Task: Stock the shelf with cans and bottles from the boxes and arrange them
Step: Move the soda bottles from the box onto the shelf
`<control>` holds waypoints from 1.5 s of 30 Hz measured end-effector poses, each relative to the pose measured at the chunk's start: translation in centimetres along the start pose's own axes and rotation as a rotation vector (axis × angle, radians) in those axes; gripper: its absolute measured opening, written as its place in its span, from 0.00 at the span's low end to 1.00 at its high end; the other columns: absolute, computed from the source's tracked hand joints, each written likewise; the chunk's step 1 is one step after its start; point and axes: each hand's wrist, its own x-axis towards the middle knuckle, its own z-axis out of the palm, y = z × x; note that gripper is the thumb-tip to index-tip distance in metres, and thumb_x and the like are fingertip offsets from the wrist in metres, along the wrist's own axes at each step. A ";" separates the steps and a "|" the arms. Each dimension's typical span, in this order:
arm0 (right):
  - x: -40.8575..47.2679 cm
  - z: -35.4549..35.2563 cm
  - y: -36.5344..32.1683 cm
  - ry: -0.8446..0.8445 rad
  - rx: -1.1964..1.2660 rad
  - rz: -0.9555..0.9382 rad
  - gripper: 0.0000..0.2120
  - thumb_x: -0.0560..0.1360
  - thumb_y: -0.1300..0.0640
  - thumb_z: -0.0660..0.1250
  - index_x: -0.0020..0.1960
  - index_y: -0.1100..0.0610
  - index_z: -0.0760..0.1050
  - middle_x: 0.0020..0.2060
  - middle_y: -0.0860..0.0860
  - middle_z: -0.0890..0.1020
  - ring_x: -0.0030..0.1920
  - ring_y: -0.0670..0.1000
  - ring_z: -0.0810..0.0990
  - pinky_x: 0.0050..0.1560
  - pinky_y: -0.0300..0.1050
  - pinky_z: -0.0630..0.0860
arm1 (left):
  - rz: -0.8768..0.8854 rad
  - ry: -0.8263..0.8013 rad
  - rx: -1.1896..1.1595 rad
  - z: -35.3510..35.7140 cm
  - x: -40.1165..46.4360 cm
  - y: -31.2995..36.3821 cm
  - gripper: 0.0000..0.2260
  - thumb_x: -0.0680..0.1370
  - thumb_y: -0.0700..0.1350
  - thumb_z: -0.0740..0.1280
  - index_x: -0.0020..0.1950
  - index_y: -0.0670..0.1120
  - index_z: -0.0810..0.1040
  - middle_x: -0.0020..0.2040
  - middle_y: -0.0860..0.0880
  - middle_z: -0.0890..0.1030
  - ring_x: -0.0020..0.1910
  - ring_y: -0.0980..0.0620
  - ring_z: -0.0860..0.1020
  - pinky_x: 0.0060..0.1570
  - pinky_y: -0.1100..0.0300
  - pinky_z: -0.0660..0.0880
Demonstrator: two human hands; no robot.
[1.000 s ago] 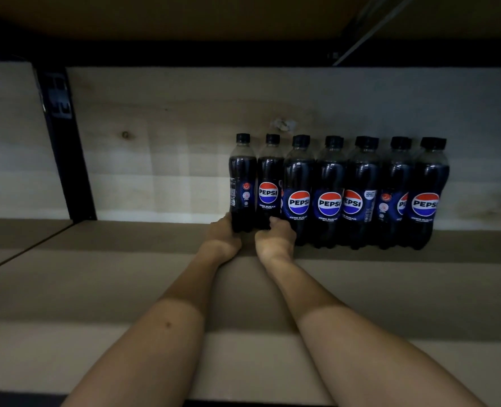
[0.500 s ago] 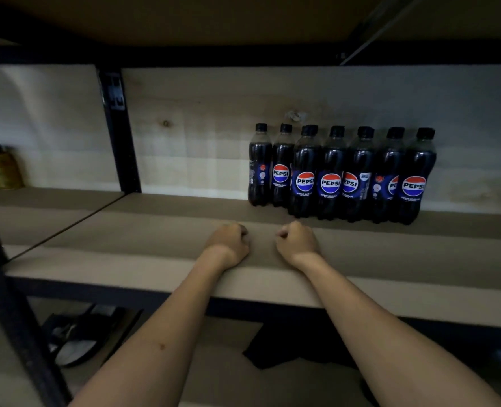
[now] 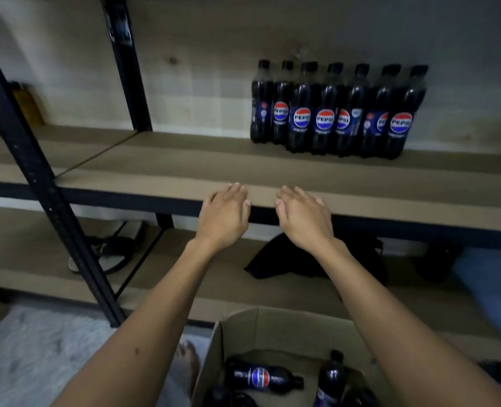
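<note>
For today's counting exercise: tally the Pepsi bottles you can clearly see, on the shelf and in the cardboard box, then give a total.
Pepsi bottles standing on the shelf: 7
Boxed bottles clearly seen in the cardboard box: 2 (darker shapes beside them unclear)
Total: 9

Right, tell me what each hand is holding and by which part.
Nothing is held. The left hand and right hand are open and empty over the shelf edge.
</note>
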 end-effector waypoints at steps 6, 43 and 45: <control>-6.5 3.1 -0.1 0.193 0.207 -0.075 0.25 0.77 0.59 0.65 0.73 0.59 0.68 0.77 0.51 0.61 0.79 0.53 0.54 0.77 0.52 0.52 | -0.022 0.127 -0.219 4.0 -8.6 0.8 0.24 0.77 0.39 0.65 0.74 0.41 0.67 0.76 0.43 0.64 0.76 0.46 0.61 0.71 0.53 0.64; -30.1 22.1 6.0 -0.427 0.618 0.864 0.16 0.70 0.61 0.74 0.49 0.52 0.68 0.41 0.47 0.77 0.45 0.52 0.77 0.35 0.37 0.67 | -0.677 -0.898 -0.444 18.7 -27.0 -0.6 0.28 0.67 0.43 0.80 0.66 0.46 0.77 0.58 0.46 0.82 0.55 0.50 0.79 0.55 0.63 0.73; -31.8 22.1 5.3 -0.459 0.737 0.940 0.22 0.67 0.57 0.79 0.54 0.51 0.70 0.46 0.47 0.79 0.48 0.50 0.78 0.41 0.38 0.72 | -0.671 -0.904 -0.499 18.8 -28.2 -0.5 0.31 0.64 0.42 0.81 0.66 0.45 0.77 0.57 0.47 0.82 0.52 0.54 0.78 0.54 0.66 0.72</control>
